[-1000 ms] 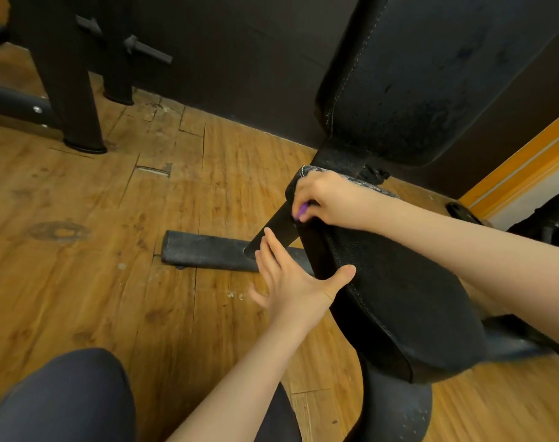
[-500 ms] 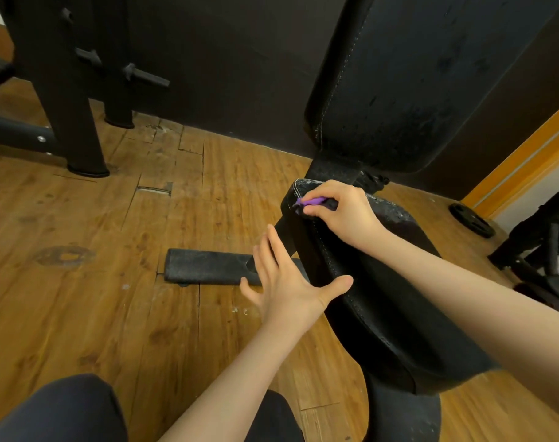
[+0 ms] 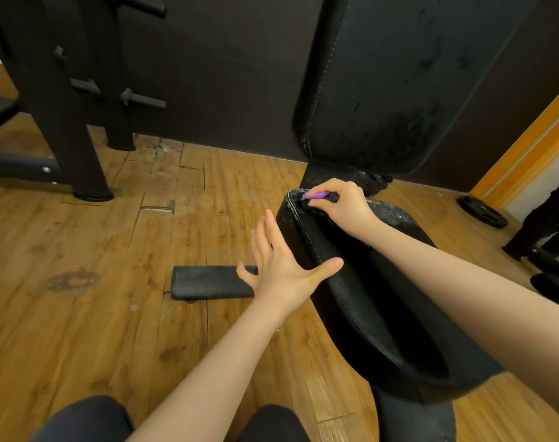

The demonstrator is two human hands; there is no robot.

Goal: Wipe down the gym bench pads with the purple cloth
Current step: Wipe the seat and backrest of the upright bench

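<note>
Purple cloth (image 3: 316, 195): I am pinching it in my right hand (image 3: 340, 205), pressing the seat pad's (image 3: 361, 291) far corner.
Left hand (image 3: 281, 266): I am bracing flat, fingers straight, against the pad's side.

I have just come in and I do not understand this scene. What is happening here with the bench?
A person is cleaning a gym bench. The right hand holds a small bunched purple cloth in its fingers and presses it on the far corner of the black leather seat pad, near whitish dusty marks. The left hand, fingers straight, rests against the side of that pad. The upright black back pad stands behind it, not being touched.
</note>
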